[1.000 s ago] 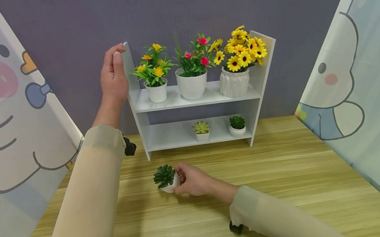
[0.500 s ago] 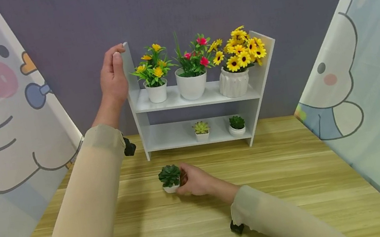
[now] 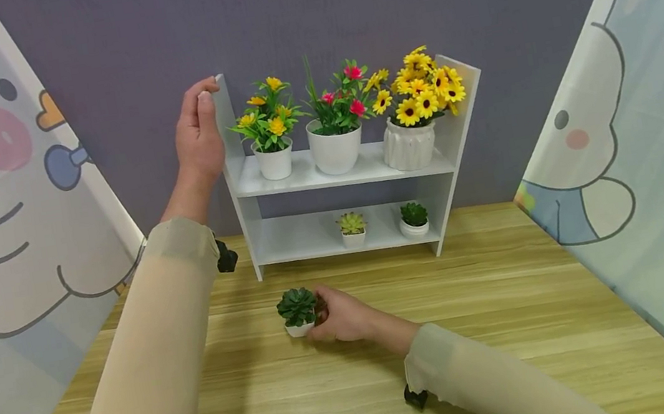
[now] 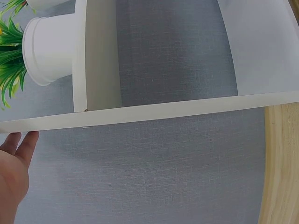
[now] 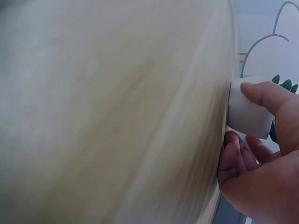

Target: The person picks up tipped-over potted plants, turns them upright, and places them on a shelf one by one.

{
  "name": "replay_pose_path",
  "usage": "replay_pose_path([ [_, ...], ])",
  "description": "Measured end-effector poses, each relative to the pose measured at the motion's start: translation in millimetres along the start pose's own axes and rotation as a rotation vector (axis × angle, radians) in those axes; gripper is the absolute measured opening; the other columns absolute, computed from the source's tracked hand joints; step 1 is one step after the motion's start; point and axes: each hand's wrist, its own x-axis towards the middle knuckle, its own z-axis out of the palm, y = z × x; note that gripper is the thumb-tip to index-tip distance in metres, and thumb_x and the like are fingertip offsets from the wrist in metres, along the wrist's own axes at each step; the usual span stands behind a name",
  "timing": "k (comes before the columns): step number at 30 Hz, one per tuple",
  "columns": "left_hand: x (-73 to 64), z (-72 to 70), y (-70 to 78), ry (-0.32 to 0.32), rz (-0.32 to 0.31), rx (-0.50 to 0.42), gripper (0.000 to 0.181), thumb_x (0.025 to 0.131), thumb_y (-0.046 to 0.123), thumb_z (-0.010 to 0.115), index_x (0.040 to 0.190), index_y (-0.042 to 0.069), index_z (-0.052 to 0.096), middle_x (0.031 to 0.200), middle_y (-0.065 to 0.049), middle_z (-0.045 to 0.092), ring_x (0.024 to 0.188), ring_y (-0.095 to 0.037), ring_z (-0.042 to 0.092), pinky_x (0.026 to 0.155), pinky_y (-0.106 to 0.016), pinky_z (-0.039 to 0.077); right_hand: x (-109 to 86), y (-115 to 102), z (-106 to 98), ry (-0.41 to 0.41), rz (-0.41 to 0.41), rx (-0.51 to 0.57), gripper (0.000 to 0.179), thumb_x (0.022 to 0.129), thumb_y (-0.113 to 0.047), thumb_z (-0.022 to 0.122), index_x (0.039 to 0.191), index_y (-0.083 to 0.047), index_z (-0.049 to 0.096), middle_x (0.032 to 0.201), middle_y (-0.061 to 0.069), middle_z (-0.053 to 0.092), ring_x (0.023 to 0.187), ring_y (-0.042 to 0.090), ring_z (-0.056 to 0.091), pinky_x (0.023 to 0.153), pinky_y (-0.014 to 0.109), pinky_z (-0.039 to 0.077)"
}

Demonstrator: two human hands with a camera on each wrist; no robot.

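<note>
A dark green succulent (image 3: 297, 306) in a small white pot (image 5: 250, 109) stands upright on the table in front of the shelf. My right hand (image 3: 345, 315) holds the pot from its right side, thumb against the near face and the other fingers partly hidden behind it. Up at the white two-tier shelf (image 3: 340, 178), my left hand (image 3: 198, 137) touches the top of the left side panel (image 4: 159, 109) with its fingertips, the thumb apart from the panel.
Three flowering pots line the upper tier: yellow flowers (image 3: 275, 162), pink flowers (image 3: 337, 150) and sunflowers (image 3: 410, 144). Below them sit a pale green succulent (image 3: 352, 229) and a dark green one (image 3: 415, 218). Cartoon-printed curtains (image 3: 23, 234) flank the wooden table (image 3: 502, 296).
The potted succulent was tilted to the left a second ago. It has come upright and shifted slightly right, with my right hand on it. My left hand has stayed at the shelf.
</note>
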Motion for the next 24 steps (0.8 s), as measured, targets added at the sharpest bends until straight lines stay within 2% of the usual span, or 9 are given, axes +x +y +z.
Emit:
replay_pose_path([
  [4, 0.1, -0.1, -0.1, -0.003, -0.004, 0.004, 0.046, 0.119, 0.046, 0.036, 0.152, 0.021, 0.056, 0.169, 0.012, 0.049, 0.158, -0.005, 0.042, 0.132, -0.030, 0.031, -0.9, 2, 0, 0.002, -0.010, 0.020, 0.057, 0.088, -0.014, 0.091, 0.132, -0.002, 0.058, 0.115, 0.008, 0.069, 0.095, 0.013, 0.061, 0.080, 0.023, 0.052],
  [10, -0.2, 0.4, -0.4, -0.005, -0.003, 0.009, 0.047, 0.119, 0.046, 0.036, 0.154, 0.020, 0.056, 0.170, 0.011, 0.049, 0.158, -0.006, 0.042, 0.132, -0.030, 0.031, -2.2, 2, -1, 0.038, -0.010, -0.011, 0.050, 0.092, -0.017, 0.091, 0.132, -0.005, 0.063, 0.119, 0.008, 0.072, 0.096, 0.013, 0.064, 0.079, 0.023, 0.055],
  [17, -0.4, -0.1, -0.9, -0.005, 0.009, 0.010, 0.047, 0.120, 0.045, 0.036, 0.154, 0.018, 0.055, 0.170, 0.010, 0.048, 0.159, -0.005, 0.041, 0.132, -0.030, 0.031, -0.3, 1, -2, 0.071, 0.017, -0.013, 0.055, 0.101, -0.024, 0.082, 0.147, -0.003, 0.060, 0.142, 0.016, 0.069, 0.111, 0.020, 0.069, 0.082, 0.030, 0.060],
  [20, -0.2, 0.1, -1.3, -0.005, 0.011, 0.005, 0.046, 0.120, 0.044, 0.036, 0.153, 0.019, 0.056, 0.171, 0.011, 0.048, 0.159, -0.005, 0.042, 0.132, -0.029, 0.031, 3.2, -1, -5, 0.100, 0.008, 0.013, 0.057, 0.103, -0.026, 0.079, 0.151, -0.004, 0.057, 0.149, 0.017, 0.065, 0.106, 0.020, 0.069, 0.081, 0.029, 0.058],
  [24, 0.2, 0.1, -2.1, 0.000, 0.015, 0.000, 0.045, 0.120, 0.044, 0.037, 0.151, 0.019, 0.057, 0.170, 0.012, 0.049, 0.158, -0.004, 0.042, 0.131, -0.028, 0.031, 11.1, -6, -10, 0.135, -0.015, 0.089, 0.061, 0.105, -0.024, 0.077, 0.158, -0.005, 0.052, 0.156, 0.019, 0.059, 0.093, 0.024, 0.071, 0.070, 0.031, 0.057],
])
